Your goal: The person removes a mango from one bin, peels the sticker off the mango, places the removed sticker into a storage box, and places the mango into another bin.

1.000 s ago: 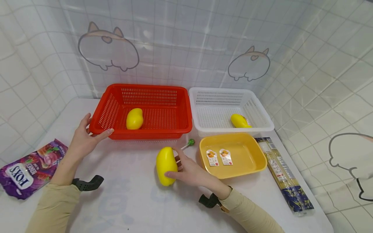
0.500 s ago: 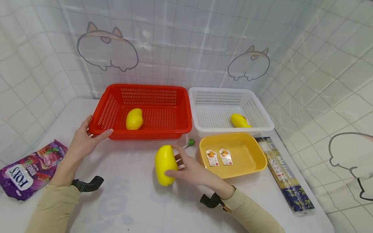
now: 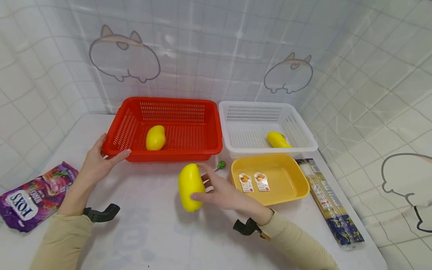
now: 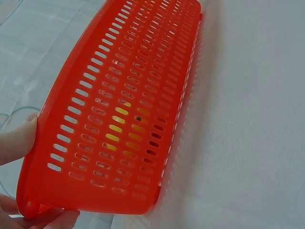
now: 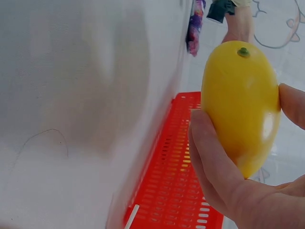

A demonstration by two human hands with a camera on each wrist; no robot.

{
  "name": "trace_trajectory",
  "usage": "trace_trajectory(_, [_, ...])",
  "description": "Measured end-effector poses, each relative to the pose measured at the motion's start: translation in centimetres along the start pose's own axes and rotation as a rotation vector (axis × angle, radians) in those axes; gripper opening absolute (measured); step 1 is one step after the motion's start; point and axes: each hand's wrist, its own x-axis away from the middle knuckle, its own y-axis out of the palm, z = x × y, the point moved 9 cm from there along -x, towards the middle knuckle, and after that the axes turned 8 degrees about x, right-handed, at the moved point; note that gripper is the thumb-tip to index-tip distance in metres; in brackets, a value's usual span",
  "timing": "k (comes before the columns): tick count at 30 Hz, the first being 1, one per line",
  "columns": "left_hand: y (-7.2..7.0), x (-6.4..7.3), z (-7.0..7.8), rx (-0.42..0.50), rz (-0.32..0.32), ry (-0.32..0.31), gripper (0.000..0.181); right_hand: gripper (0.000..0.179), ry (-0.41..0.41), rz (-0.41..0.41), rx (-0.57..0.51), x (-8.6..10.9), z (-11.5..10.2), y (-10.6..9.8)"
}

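My right hand (image 3: pixel 221 189) grips a yellow mango (image 3: pixel 189 186) between thumb and fingers, above the table in front of the red basket (image 3: pixel 175 154). A small green stem spot shows on the end of this mango (image 5: pixel 240 107) in the right wrist view. At the basket's near left corner, my left hand (image 3: pixel 101 161) holds the rim, thumb along the front edge and fingers around the side. Another mango (image 3: pixel 155 138) lies inside the red basket; its yellow shows through the slots of the basket wall (image 4: pixel 95 62) in the left wrist view.
A white basket (image 3: pixel 266 150) with a yellow fruit (image 3: pixel 277 140) stands to the right. Before it sits a yellow tub (image 3: pixel 283 180) bearing two labels (image 3: pixel 253 182). A green lollipop (image 3: pixel 221 165), a noodle-like packet (image 3: pixel 329 202) and a purple Fox's bag (image 3: pixel 37 197) lie around.
My right hand has moved the mango slightly up and toward the red basket. The left hand stays on the basket's corner.
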Motion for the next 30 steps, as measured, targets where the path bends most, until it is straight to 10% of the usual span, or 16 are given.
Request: trace_trajectory(30, [0.0,-0.1,-0.2,-0.013,-0.006,0.001,0.108,0.088,0.032,-0.031,0.039,-3.5,-3.3,-2.6])
